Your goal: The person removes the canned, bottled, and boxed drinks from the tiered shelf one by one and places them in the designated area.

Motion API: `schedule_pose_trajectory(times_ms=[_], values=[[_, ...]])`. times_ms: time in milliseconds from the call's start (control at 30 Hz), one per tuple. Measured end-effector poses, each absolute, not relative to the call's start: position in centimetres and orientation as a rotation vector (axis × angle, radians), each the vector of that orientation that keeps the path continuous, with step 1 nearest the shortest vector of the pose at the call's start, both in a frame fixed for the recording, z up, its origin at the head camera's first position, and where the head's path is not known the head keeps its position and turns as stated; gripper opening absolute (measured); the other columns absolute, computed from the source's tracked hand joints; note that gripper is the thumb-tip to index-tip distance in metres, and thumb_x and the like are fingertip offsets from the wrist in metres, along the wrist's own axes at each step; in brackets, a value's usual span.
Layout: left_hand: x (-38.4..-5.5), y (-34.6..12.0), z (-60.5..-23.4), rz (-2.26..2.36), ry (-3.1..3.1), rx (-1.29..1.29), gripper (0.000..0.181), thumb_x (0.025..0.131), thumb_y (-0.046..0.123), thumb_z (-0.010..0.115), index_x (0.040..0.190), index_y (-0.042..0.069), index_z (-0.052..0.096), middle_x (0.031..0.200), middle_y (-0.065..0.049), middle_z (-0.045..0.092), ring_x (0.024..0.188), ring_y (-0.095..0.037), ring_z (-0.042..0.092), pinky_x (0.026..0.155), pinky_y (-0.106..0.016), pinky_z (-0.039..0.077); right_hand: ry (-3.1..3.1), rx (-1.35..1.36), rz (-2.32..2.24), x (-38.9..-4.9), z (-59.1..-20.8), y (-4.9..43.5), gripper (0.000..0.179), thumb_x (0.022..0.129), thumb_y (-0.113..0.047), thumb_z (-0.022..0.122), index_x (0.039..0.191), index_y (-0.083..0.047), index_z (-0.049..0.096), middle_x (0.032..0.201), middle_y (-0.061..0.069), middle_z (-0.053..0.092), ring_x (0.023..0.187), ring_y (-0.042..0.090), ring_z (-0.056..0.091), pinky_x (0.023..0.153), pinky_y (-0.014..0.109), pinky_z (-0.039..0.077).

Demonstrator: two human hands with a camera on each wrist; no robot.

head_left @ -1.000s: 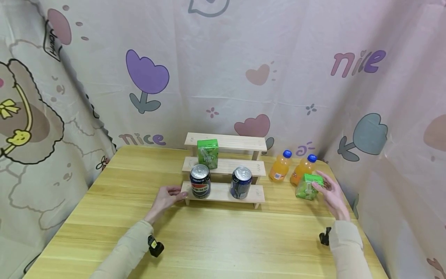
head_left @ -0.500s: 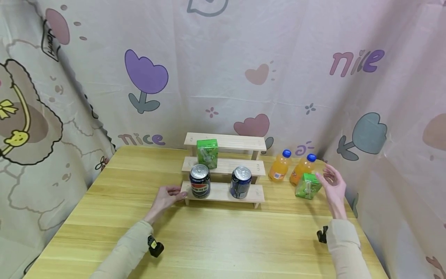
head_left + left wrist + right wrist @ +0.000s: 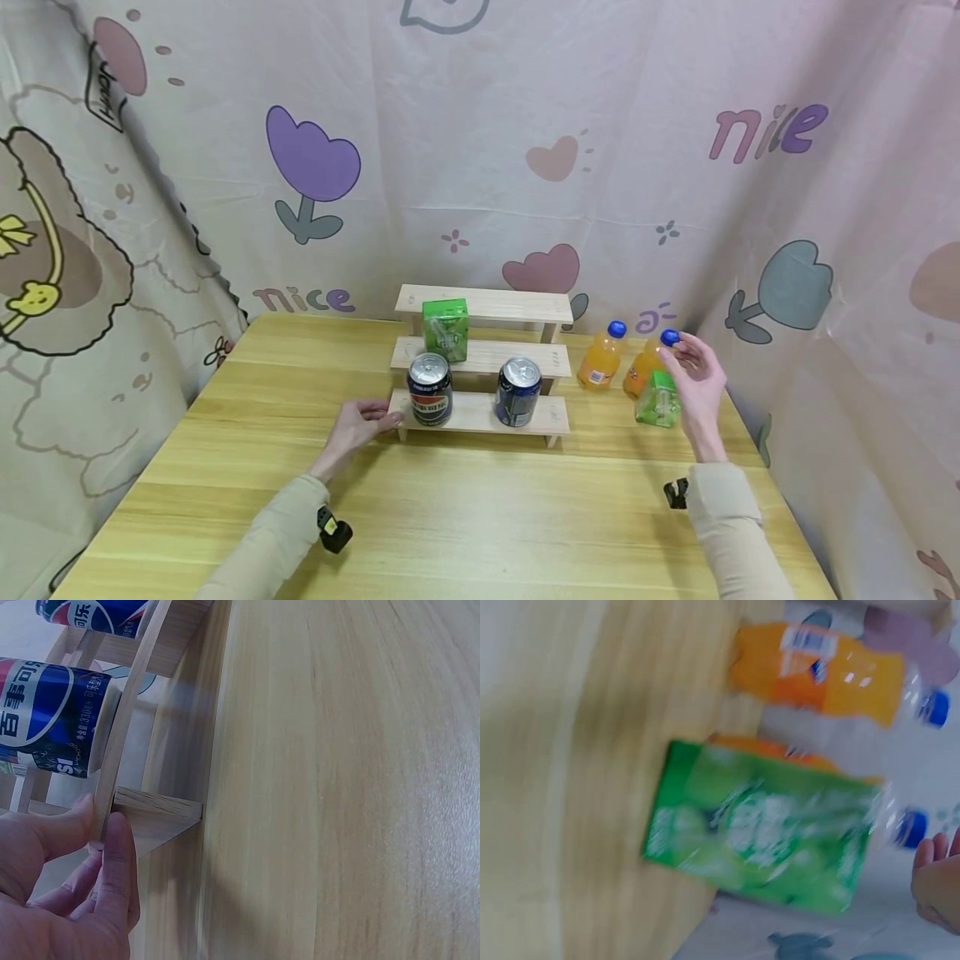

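Observation:
My left hand (image 3: 358,431) pinches the left end of the bottom tier of a small three-tier wooden shelf (image 3: 551,414), thumb on top and fingers beneath in the left wrist view. Two cola cans (image 3: 431,389) stand on that tier. A green juice box (image 3: 446,331) stands on the middle tier. My right hand (image 3: 699,385) hovers over a second green juice box (image 3: 765,829) on the table, fingers relaxed. Its fingertips are close to the blue cap of an orange juice bottle (image 3: 642,367), which is partly hidden behind that box.
Another orange juice bottle (image 3: 599,358) stands between the shelf and the covered bottle. Everything rests on a wooden table (image 3: 480,517). A patterned curtain (image 3: 450,150) hangs behind and along both sides.
My right hand has let go of the green juice box, drawn back, then moved left and up toward the orange juice bottle's cap. The left hand stays at the shelf.

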State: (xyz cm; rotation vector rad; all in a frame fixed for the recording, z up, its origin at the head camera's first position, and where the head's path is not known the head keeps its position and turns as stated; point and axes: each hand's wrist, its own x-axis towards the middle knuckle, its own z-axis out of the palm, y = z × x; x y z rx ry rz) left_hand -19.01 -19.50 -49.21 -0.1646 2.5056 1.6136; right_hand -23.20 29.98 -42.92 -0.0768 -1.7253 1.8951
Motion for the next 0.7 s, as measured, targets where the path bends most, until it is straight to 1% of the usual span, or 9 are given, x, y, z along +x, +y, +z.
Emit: schedule_pose_trajectory(times_ms=[100, 233, 367, 400, 467, 567, 700], values=[[-19.0, -19.5, -49.2, 1.618, 2.5, -0.173, 0.049, 0.092, 0.017, 0.073, 0.127, -0.013, 0.057, 0.124, -0.033, 0.066, 0.112, -0.041, 0.068, 0.1, -0.047, 0.057, -1.709, -0.022, 1.927, -23.2, -42.3, 28.7, 0.042, 0.088, 0.009, 0.07, 0.128, 0.01, 0.058, 0.102, 0.004, 0.063, 0.097, 0.015, 0.057, 0.087, 0.013, 0.052], [-19.1, -19.5, -49.1, 1.611, 2.502, -0.171, 0.049, 0.092, 0.016, 0.073, 0.127, -0.013, 0.057, 0.124, -0.033, 0.066, 0.112, -0.041, 0.068, 0.1, -0.048, 0.057, -1.737, 0.023, 1.921, -23.1, -41.6, 27.0, 0.037, 0.088, 0.011, 0.068, 0.124, 0.003, 0.062, 0.1, 0.0, 0.064, 0.095, 0.011, 0.059, 0.088, 0.012, 0.053], [-19.1, -19.5, -49.2, 1.609, 2.499, -0.179, 0.048, 0.092, 0.016, 0.072, 0.127, -0.013, 0.057, 0.124, -0.033, 0.066, 0.111, -0.04, 0.068, 0.1, -0.047, 0.057, -1.821, 0.064, 1.909, -22.9, -41.0, 25.3, 0.037, 0.09, 0.007, 0.067, 0.127, 0.002, 0.061, 0.103, -0.002, 0.063, 0.095, 0.008, 0.059, 0.089, 0.012, 0.052], [-19.1, -19.5, -49.2, 1.613, 2.496, -0.184, 0.048, 0.092, 0.016, 0.073, 0.127, -0.013, 0.058, 0.124, -0.032, 0.066, 0.111, -0.039, 0.068, 0.1, -0.047, 0.057, -1.845, 0.076, 1.911, -22.8, -40.9, 24.8, 0.038, 0.091, 0.006, 0.067, 0.128, 0.004, 0.059, 0.103, -0.002, 0.063, 0.096, 0.008, 0.059, 0.09, 0.012, 0.053], [-19.0, -19.4, -49.2, 1.616, 2.494, -0.184, 0.048, 0.092, 0.016, 0.073, 0.127, -0.013, 0.057, 0.124, -0.032, 0.066, 0.111, -0.039, 0.068, 0.099, -0.046, 0.057, -1.895, 0.104, 1.914, -22.8, -40.7, 23.8, 0.04, 0.091, 0.004, 0.068, 0.13, 0.006, 0.057, 0.105, -0.001, 0.063, 0.097, 0.008, 0.059, 0.092, 0.012, 0.052], [-19.0, -19.5, -49.2, 1.628, 2.49, -0.185, 0.048, 0.092, 0.016, 0.073, 0.127, -0.013, 0.058, 0.123, -0.033, 0.066, 0.111, -0.039, 0.069, 0.099, -0.046, 0.058, -1.967, 0.15, 1.907, -22.8, -40.5, 22.4, 0.041, 0.092, 0.003, 0.067, 0.131, 0.006, 0.056, 0.106, -0.004, 0.063, 0.102, 0.01, 0.059, 0.096, 0.015, 0.051], [-19.1, -19.5, -49.2, 1.627, 2.493, -0.186, 0.048, 0.092, 0.016, 0.073, 0.127, -0.013, 0.058, 0.123, -0.033, 0.066, 0.11, -0.039, 0.069, 0.099, -0.046, 0.058, -2.061, 0.225, 1.873, -22.8, -40.3, 20.7, 0.042, 0.092, 0.001, 0.068, 0.133, 0.004, 0.055, 0.107, -0.012, 0.06, 0.106, 0.009, 0.057, 0.101, 0.016, 0.049]])
